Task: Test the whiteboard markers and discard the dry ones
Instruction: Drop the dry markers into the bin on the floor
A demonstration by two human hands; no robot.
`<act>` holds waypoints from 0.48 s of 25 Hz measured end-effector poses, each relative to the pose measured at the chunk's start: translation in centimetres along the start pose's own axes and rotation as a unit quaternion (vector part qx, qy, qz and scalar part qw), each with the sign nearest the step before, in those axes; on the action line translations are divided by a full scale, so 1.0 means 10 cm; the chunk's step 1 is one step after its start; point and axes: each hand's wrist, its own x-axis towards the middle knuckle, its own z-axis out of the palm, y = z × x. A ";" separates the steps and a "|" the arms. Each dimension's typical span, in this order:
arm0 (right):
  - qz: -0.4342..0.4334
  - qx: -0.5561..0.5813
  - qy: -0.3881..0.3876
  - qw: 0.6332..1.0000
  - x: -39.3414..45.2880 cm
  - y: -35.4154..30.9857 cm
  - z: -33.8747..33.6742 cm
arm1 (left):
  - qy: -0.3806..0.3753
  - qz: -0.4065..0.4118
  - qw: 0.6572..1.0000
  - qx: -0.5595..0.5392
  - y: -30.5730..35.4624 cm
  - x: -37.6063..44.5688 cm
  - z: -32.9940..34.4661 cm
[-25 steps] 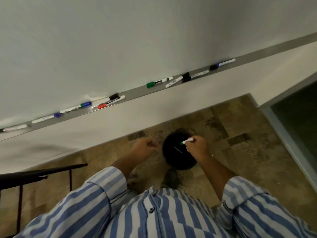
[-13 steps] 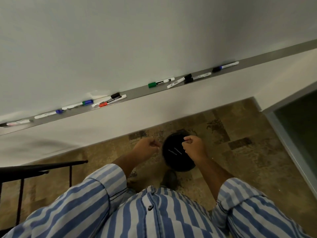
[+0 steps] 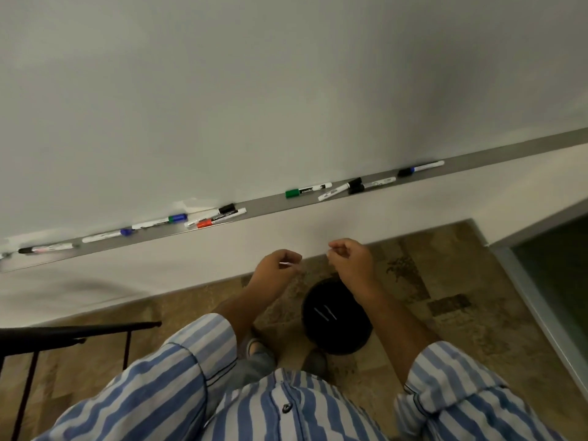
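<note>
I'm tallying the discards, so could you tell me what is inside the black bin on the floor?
Two pale markers lie side by side in the black bin. The right forearm covers its upper right edge.

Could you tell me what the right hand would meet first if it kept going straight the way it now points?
Probably the bare wall strip under the marker tray; the right hand points up-left, though depth is unclear.
</note>
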 end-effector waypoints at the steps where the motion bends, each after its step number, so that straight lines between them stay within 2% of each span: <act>1: -0.008 -0.011 0.005 1.000 0.06 -0.10 0.01 | 0.005 0.000 1.000 -0.021 0.05 0.05 -0.04; 6: -0.031 -0.054 0.024 0.998 0.34 -0.49 0.09 | 0.020 0.027 0.998 -0.057 0.22 0.43 -0.23; 12: -0.018 -0.095 -0.005 0.995 0.74 -0.88 0.28 | 0.004 0.000 0.998 -0.059 0.39 0.95 -0.61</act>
